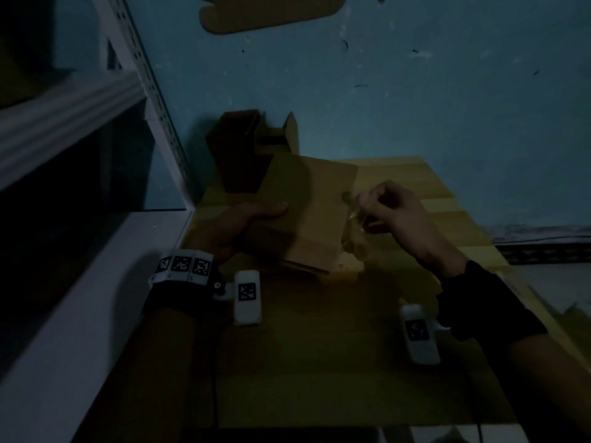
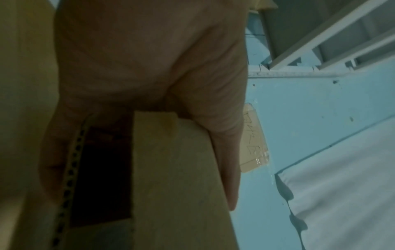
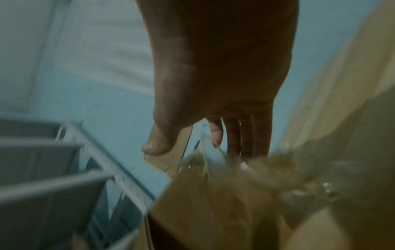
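The cardboard box (image 1: pixel 307 212) is held over the table (image 1: pixel 319 346), toward its far left corner, tilted with its broad face up. Whether its near corner touches the tabletop cannot be told in the dim light.

The left hand (image 1: pixel 243 225) grips the box at its left end. The head view shows the thumb lying flat on the top face. The left wrist view shows the rest: the box end is wedged into the palm, the thumb (image 2: pixel 226 160) lies straight along one edge, and a dark opening (image 2: pixel 102 169) gapes in the end with the corrugated edge bared beside it.

The right hand (image 1: pixel 396 212) is at the box's right edge with its fingers curled, pinching a strip of clear tape (image 1: pixel 351 231) that hangs crumpled down that edge. The right wrist view shows the tape stretched between thumb and fingers and running down to the box, blurred. The two hands are apart, one at each end of the box.

Only the head view shows two small open cartons (image 1: pixel 249 148) standing at the table's far left corner against the blue wall (image 1: pixel 415 91). A white shelf rack (image 1: pixel 96 100) stands along the table's left edge. Only the left wrist view shows a taped-on card with handwriting (image 2: pixel 254 138) on the wall.
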Available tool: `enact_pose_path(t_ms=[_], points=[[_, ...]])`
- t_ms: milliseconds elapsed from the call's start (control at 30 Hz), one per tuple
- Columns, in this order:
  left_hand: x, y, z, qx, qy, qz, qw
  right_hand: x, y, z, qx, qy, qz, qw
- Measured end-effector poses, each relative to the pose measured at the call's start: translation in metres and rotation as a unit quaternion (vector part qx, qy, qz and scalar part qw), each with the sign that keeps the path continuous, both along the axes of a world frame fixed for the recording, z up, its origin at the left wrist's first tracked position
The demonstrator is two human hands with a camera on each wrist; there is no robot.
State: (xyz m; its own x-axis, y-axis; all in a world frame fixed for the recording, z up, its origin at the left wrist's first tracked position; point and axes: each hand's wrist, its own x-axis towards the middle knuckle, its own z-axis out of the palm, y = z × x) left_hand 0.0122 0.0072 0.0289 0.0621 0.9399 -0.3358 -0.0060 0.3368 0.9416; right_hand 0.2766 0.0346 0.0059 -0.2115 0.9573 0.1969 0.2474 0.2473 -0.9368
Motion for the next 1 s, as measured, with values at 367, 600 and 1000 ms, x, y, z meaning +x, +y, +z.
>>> enact_pose_path(t_ms=[367, 600, 1000], points=[[0.005, 0.004, -0.003, 0.016, 0.018, 0.004, 1.000, -0.010, 0.003, -0.010, 0.070, -0.081, -0.076, 0.991], [0.008, 0.004, -0.004, 0.008, 0.001, -0.008, 1.000, -0.011, 0.007, -0.018, 0.143, -0.091, -0.067, 0.983], [-0.010, 0.005, -0.005, 0.053, -0.220, 0.008, 0.974, 0.004, 0.008, 0.006, 0.008, 0.176, -0.124, 0.977]])
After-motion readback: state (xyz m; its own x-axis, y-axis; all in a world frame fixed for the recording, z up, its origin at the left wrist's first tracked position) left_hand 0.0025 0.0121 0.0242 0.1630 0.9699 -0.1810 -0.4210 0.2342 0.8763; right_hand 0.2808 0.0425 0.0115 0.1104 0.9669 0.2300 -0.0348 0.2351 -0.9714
